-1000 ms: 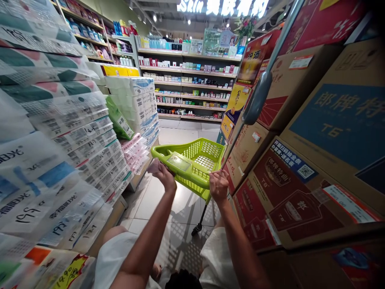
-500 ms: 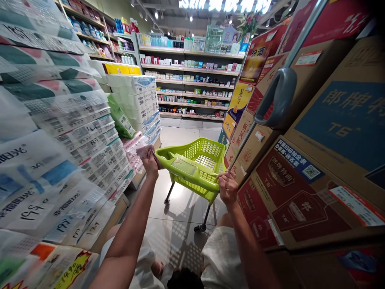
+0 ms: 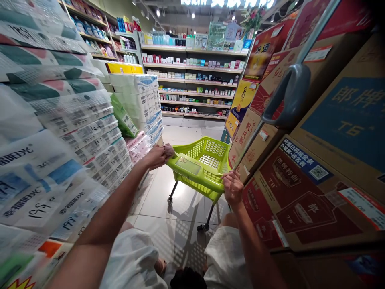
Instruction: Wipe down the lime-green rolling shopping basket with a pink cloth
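A lime-green shopping cart (image 3: pixel 192 173) with a plastic mesh basket and dark legs on casters stands in front of me. My left hand (image 3: pixel 159 155) is closed on a crumpled pinkish-brown cloth (image 3: pixel 169 150) at the left end of the cart's handle. Its fingertips are partly hidden. On the handle's right end, my right hand (image 3: pixel 232 186) is closed around the green plastic. A thin grey pole with a blue-grey loop grip (image 3: pixel 290 100) slants down from the upper right towards my right hand. Whether that hand touches the pole I cannot tell.
Stacked tissue packs (image 3: pixel 90 140) line the left side. Cardboard liquor boxes (image 3: pixel 315 192) are piled close on the right. Shelves of small cosmetics (image 3: pixel 195 74) cross the far end. Pale floor tiles (image 3: pixel 150 204) run between the stacks.
My left hand and the cloth have moved right, onto the left end of the cart's handle. The cart and my right hand sit slightly farther right in view; the right hand keeps its grip.
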`<action>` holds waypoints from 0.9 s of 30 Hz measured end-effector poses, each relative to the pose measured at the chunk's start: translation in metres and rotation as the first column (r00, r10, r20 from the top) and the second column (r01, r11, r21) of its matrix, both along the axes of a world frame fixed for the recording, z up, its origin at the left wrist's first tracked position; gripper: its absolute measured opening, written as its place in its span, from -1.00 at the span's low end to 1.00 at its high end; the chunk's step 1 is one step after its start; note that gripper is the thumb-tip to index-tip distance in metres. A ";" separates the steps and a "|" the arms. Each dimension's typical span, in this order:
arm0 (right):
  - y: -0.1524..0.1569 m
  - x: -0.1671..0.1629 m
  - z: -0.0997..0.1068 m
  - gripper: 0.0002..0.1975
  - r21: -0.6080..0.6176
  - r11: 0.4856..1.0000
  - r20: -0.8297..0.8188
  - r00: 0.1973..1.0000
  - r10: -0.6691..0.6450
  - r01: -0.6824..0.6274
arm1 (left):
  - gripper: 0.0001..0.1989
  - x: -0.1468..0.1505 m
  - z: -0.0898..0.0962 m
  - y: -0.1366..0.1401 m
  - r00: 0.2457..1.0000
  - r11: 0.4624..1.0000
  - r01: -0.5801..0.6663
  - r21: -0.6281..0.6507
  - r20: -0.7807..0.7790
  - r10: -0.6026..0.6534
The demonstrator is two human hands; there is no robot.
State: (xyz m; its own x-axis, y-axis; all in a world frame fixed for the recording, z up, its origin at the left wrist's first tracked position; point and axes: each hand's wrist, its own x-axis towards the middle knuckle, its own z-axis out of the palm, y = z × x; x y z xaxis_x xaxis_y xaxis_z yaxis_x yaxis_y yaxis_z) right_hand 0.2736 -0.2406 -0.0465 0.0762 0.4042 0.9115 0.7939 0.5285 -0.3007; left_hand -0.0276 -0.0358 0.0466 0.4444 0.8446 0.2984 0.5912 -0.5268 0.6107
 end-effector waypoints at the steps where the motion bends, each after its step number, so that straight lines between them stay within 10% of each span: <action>1: -0.002 0.002 0.000 -0.67 -0.006 1.000 -0.007 1.000 0.001 -0.001 | -0.89 0.001 0.009 0.009 0.980 0.994 0.090 -0.055 -0.172 -0.098; 5: -0.009 0.009 -0.003 -0.67 -0.033 0.999 -0.033 0.999 -0.007 0.006 | -0.82 0.020 0.020 0.019 0.756 0.970 0.174 -0.167 -0.609 -0.240; 10: -0.016 0.017 -0.004 -0.62 -0.058 0.998 -0.071 0.997 0.003 -0.007 | -0.72 0.036 0.007 0.005 0.708 0.957 0.276 -0.095 -0.653 -0.269; 14: -0.017 0.022 -0.005 -0.62 -0.061 0.998 -0.082 0.997 0.007 -0.012 | -0.69 0.027 -0.012 0.003 0.935 0.990 -0.139 0.029 -0.324 0.141; 17: -0.015 0.021 -0.005 -0.64 -0.055 0.998 -0.066 0.997 0.028 -0.031 | -0.68 0.018 -0.024 0.011 0.900 0.901 -0.423 -0.096 0.070 0.430; 21: -0.017 0.016 -0.001 -0.63 -0.003 1.000 -0.061 0.998 0.015 -0.015 | -0.73 0.019 -0.026 0.013 0.836 0.858 -0.463 -0.224 0.212 0.506; 27: -0.021 0.011 0.000 -0.58 -0.022 0.997 -0.109 0.991 -0.074 0.072 | -0.76 0.051 -0.039 -0.069 0.838 0.885 -0.461 0.068 0.363 0.408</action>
State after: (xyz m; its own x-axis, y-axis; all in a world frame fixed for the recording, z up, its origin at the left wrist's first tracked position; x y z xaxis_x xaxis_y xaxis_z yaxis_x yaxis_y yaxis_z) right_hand 0.2848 -0.2618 -0.0462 0.2052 0.4105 0.8885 0.7917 0.4641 -0.3972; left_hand 0.0231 -0.1049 0.0077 -0.1045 0.8620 0.4961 0.5584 -0.3619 0.7464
